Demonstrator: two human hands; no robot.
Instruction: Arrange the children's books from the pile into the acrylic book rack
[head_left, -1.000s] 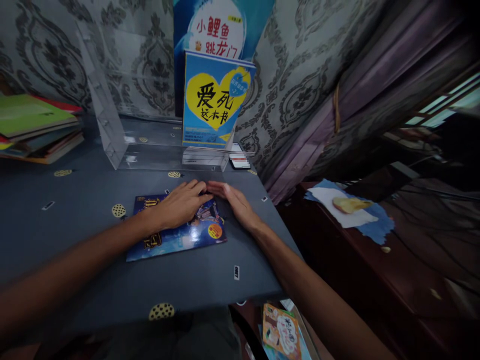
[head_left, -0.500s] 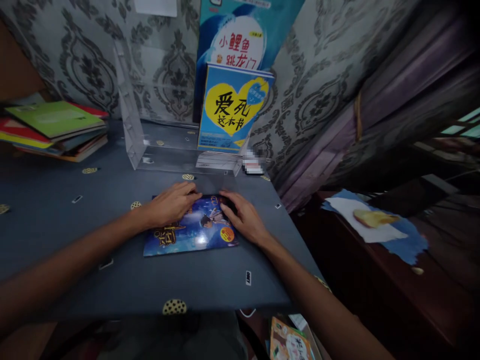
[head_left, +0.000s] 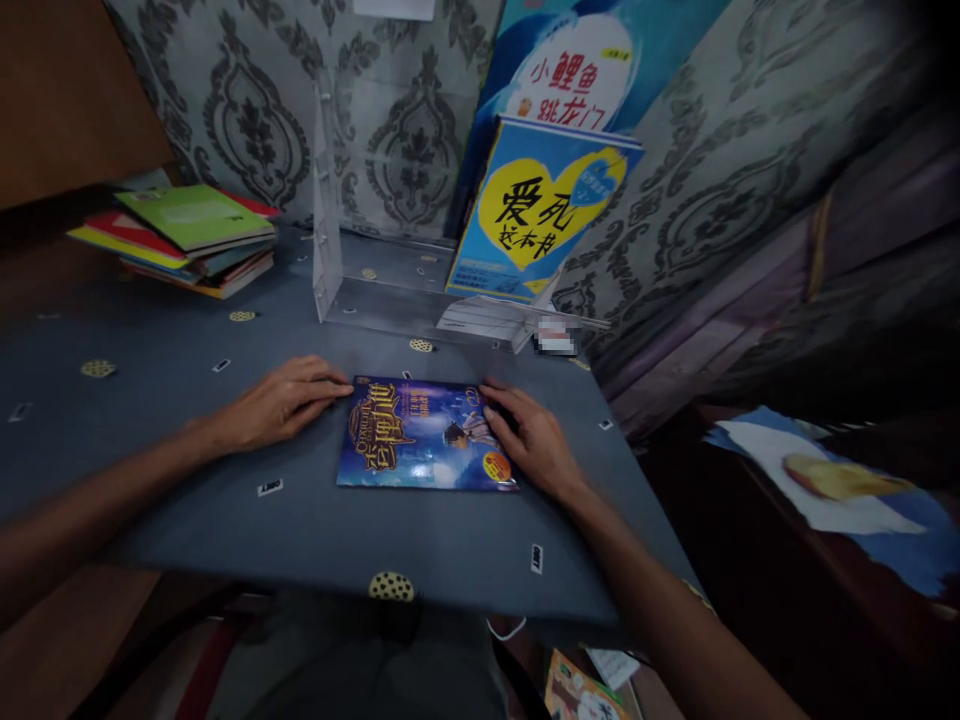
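Observation:
A glossy blue-purple book [head_left: 420, 440] with gold lettering lies flat on the dark grey-blue tabletop. Beside its left edge, my left hand [head_left: 289, 402] rests with fingers stretched out, the fingertips at the upper left corner. My right hand [head_left: 531, 440] lies over the upper right edge, thumb and fingers apart, fingertips touching the cover. Behind the book stands a clear acrylic rack [head_left: 405, 308]. A blue book with a yellow heart [head_left: 529, 225] leans upright in its right part, in front of a larger teal book [head_left: 645, 40].
Several books are piled in a stack [head_left: 202, 240] at the back left. A small blurred item [head_left: 555, 336] sits by the rack's right end. To the right, yellowish food on white paper [head_left: 840, 478] rests on a lower surface. Below the table's front edge is another book [head_left: 581, 690].
My left hand has slid off the cover to the book's left edge, uncovering the title. My right hand stays at the right edge. The view has shifted left.

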